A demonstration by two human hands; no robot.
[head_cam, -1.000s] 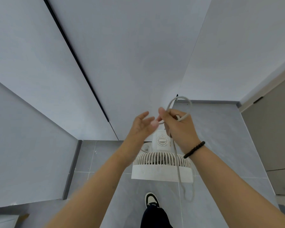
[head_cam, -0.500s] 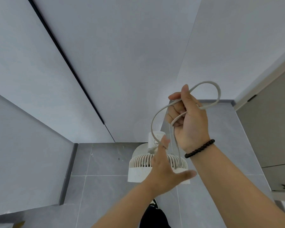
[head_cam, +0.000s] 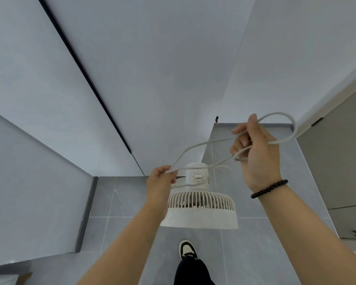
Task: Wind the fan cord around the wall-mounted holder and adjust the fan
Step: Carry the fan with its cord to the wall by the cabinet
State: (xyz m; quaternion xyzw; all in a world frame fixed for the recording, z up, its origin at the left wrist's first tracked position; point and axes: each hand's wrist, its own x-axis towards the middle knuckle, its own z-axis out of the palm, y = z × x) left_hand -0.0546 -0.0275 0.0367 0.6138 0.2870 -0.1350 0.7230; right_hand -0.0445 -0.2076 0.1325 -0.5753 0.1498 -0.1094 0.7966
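Both hands grip the cord (head_cam: 201, 145) — left hand (head_cam: 160, 182), right hand (head_cam: 255, 149) — above the fan (head_cam: 199, 210).

White fan (head_cam: 199, 210), pale grey cord (head_cam: 195, 148), black bracelet (head_cam: 269, 188)

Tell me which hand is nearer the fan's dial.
Left. The left hand pinches the cord just left of the dial; the right hand grips a cord loop higher up to the dial's right.

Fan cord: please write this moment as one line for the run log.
step: winding cord | right hand: holds cord loop | left hand: pinches cord near fan | fan: wall-mounted, untouched
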